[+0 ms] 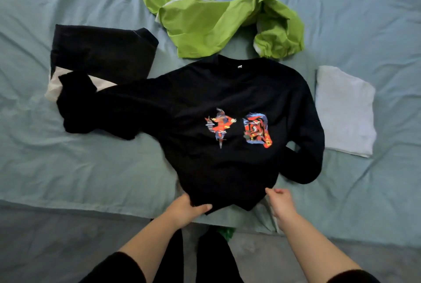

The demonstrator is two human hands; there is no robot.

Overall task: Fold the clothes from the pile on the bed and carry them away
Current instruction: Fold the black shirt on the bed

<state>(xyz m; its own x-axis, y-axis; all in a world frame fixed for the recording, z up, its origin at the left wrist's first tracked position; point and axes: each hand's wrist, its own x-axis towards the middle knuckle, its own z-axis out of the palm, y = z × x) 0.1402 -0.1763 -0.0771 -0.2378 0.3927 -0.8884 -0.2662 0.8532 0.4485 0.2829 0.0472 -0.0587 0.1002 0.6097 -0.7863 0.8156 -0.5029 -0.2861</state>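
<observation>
A black sweatshirt [227,100] lies spread front-up across the middle of the frame. Its collar points toward the top and a red-and-blue print shows on its chest. One sleeve trails crumpled to the left; the other folds down along the right side. A lime green jacket [205,21] sits rumpled at upper centre. A folded black-and-white garment [102,50] lies at upper left, and a folded white garment [346,109] at right.

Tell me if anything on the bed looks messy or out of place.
The green garment lies crumpled and unfolded at the far side. One sleeve of the black sweatshirt is bunched over the folded black-and-white garment.
</observation>
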